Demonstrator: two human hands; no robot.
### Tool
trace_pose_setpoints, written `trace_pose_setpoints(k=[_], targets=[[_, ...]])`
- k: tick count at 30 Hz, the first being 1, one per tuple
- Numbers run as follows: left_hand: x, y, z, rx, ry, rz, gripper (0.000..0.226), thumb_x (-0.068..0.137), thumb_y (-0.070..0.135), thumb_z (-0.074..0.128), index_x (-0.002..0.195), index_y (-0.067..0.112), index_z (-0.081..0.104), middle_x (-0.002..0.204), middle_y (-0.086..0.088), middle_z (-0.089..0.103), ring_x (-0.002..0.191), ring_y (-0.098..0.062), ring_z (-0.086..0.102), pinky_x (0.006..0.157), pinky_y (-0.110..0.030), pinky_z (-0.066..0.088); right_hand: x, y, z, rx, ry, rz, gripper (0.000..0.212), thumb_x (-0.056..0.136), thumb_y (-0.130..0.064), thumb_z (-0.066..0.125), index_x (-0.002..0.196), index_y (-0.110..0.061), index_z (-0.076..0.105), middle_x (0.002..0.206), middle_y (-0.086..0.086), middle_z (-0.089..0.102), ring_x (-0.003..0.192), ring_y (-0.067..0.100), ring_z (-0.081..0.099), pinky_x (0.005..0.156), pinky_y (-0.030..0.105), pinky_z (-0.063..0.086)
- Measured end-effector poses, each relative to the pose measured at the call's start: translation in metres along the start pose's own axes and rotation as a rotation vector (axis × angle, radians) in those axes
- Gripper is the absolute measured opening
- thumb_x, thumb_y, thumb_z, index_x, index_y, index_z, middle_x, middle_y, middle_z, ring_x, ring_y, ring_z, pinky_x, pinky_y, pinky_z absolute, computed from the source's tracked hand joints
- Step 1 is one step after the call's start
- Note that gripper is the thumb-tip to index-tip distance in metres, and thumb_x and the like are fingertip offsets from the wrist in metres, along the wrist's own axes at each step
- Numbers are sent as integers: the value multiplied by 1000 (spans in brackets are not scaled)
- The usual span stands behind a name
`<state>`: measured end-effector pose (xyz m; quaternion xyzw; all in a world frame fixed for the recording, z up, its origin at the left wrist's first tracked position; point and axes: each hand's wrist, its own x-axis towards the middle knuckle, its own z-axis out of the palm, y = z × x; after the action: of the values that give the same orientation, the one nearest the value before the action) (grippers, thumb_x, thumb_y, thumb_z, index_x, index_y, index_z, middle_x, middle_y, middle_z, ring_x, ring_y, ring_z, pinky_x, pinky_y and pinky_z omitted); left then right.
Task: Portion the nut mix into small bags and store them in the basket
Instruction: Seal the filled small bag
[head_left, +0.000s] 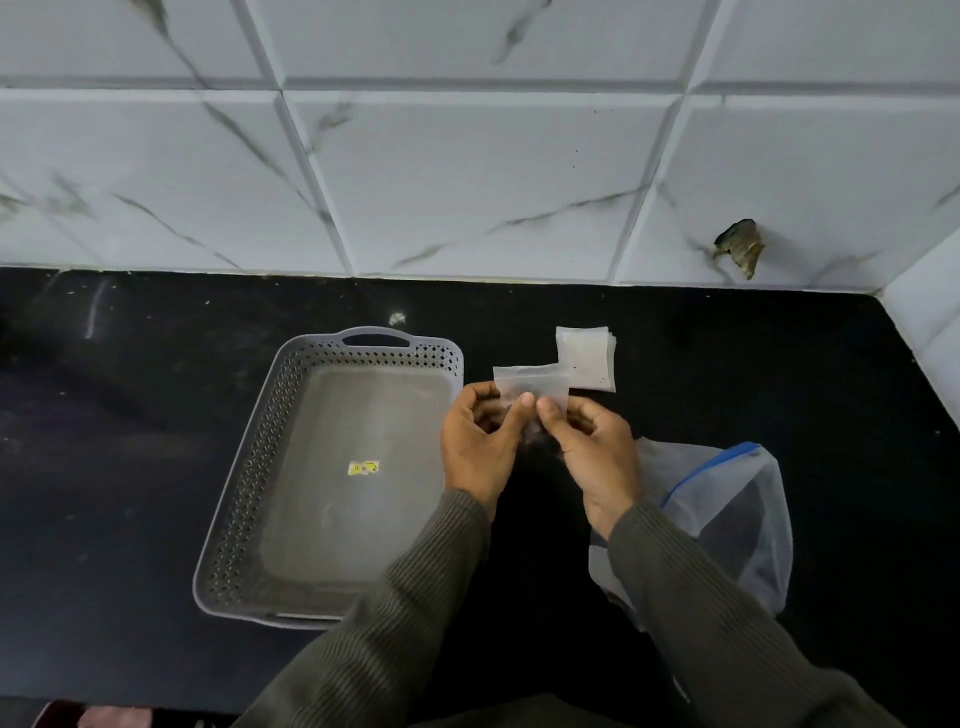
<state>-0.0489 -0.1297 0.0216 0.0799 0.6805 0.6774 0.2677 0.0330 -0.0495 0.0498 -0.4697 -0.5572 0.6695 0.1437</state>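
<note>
Two hands (480, 441) (597, 452) pinch one small bag (530, 382) beside one basket (244, 467).

Dark olive ribbed knit sleeves (701, 597)

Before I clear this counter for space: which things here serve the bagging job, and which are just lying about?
For the job:
small bag held in both hands
stack of small bags
large zip bag
basket

Lying about:
white scrap behind the basket
yellow sticker inside it

Black countertop (130, 467) bearing grey basket (244, 467), stacked small bags (589, 361), large zip bag (737, 519).
</note>
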Motion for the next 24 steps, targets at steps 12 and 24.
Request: trace_pose_setpoints(k=[12,24], targets=[[71,-27,42,108,278,-45,15,93,16,68,94,28,59,96,3,69,93,-14,69,85,-33,60,94,4,25,-9,181,204,20,91,-20,61,111,-20,68,110,-2,65,98,13,61,92,35,51],[113,-45,50,375,220,-105,35,96,2,59,130,10,59,126,-6,66,112,-11,61,88,-13,43,151,8,45,-256,330,132,26,90,-14,66,115,-18,64,111,-1,66,90,7,56,72,18,42]])
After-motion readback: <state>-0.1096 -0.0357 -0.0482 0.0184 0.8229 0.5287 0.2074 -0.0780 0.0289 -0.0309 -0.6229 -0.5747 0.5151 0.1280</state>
